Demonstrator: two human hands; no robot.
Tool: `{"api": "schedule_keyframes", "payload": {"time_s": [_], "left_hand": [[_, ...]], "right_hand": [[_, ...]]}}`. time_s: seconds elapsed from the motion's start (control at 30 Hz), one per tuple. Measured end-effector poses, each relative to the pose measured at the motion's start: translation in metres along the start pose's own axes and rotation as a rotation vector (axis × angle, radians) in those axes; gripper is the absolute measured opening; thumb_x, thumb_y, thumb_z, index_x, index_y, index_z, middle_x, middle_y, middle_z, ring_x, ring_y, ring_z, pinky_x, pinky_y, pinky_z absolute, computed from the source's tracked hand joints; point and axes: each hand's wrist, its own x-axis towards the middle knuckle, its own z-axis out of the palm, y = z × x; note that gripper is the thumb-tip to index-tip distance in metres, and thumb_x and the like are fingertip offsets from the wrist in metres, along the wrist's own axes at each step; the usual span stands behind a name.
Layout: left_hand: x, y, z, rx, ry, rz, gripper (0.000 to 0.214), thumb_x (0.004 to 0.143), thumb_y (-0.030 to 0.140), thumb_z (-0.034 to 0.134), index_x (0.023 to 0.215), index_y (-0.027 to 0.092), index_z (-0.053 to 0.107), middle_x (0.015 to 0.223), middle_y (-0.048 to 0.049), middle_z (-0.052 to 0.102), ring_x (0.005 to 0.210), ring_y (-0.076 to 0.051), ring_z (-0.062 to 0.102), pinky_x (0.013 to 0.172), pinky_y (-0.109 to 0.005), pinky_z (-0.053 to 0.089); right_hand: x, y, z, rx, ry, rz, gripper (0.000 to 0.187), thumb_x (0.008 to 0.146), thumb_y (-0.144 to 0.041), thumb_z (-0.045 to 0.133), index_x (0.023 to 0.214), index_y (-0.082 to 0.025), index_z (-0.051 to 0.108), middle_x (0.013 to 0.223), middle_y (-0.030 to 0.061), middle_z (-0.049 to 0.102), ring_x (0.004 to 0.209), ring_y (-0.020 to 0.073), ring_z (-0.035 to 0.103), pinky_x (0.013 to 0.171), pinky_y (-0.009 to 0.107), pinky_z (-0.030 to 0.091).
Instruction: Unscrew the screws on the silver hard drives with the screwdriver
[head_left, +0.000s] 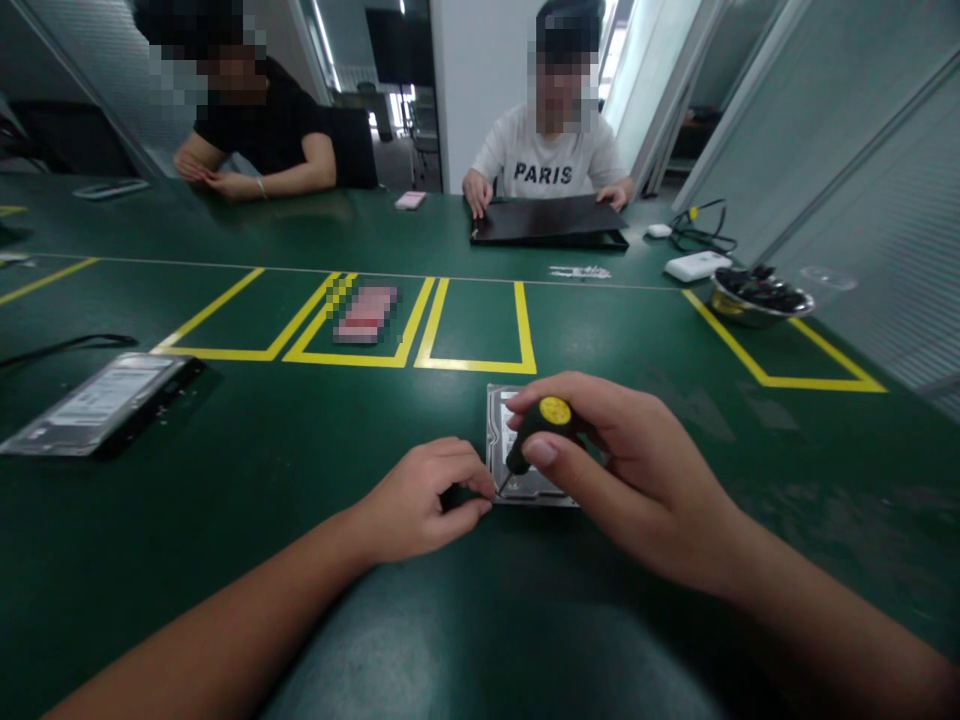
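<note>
A silver hard drive (501, 412) lies flat on the green table (300, 480) just in front of me. My right hand (630, 470) is closed round a short screwdriver (538, 428) with a black handle and yellow cap, its tip down at the drive's near left corner. My left hand (424, 495) rests on the table beside that corner, fingers curled and pinched close to the screwdriver tip. What the left fingers hold, if anything, is too small to see.
A second hard drive (101, 400) lies at the left with a black cable. Yellow tape boxes (472, 362) mark the table. A metal bowl of parts (759, 293), a white box (696, 265) and cables sit far right. Two people sit opposite, one with a black laptop (547, 222).
</note>
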Motion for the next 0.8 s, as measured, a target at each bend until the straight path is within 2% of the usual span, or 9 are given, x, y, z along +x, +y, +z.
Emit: {"api": "schedule_keyframes", "payload": {"time_s": [0.17, 0.3, 0.53, 0.8], "left_hand": [[-0.0002, -0.0023, 0.0020, -0.009, 0.014, -0.049, 0.008, 0.082, 0.014, 0.067, 0.087, 0.018, 0.064, 0.083, 0.0005, 0.062, 0.079, -0.014, 0.059, 0.074, -0.027, 0.045], [-0.0007, -0.0026, 0.0011, -0.027, -0.013, -0.096, 0.010, 0.082, 0.017, 0.068, 0.091, 0.018, 0.065, 0.084, 0.0002, 0.062, 0.077, -0.014, 0.058, 0.071, -0.026, 0.045], [0.0009, -0.0012, 0.0004, -0.075, -0.023, -0.148, 0.007, 0.080, 0.016, 0.069, 0.085, 0.018, 0.065, 0.080, 0.0015, 0.061, 0.074, -0.013, 0.057, 0.070, -0.026, 0.045], [0.0036, -0.0008, 0.0006, -0.088, -0.041, -0.200, 0.008, 0.080, 0.019, 0.069, 0.087, 0.017, 0.066, 0.081, 0.0011, 0.062, 0.073, -0.013, 0.058, 0.068, -0.024, 0.045]], "right_hand": [[-0.0005, 0.0017, 0.0040, 0.013, -0.017, -0.016, 0.019, 0.096, -0.027, 0.057, 0.106, -0.014, 0.063, 0.089, 0.0001, 0.067, 0.077, 0.0086, 0.059, 0.072, 0.022, 0.045], [-0.0007, 0.0022, 0.0062, 0.002, -0.028, -0.014, 0.018, 0.096, -0.028, 0.056, 0.107, -0.014, 0.063, 0.094, 0.0015, 0.069, 0.083, 0.0103, 0.062, 0.074, 0.024, 0.045], [-0.0004, 0.0021, 0.0057, 0.006, -0.029, -0.008, 0.017, 0.095, -0.027, 0.058, 0.105, -0.015, 0.063, 0.092, 0.0011, 0.069, 0.081, 0.0108, 0.061, 0.072, 0.025, 0.045], [-0.0008, 0.0046, 0.0076, 0.005, -0.052, -0.006, 0.014, 0.094, -0.026, 0.059, 0.104, -0.017, 0.063, 0.095, 0.0018, 0.070, 0.082, 0.0120, 0.062, 0.071, 0.026, 0.045]]}}
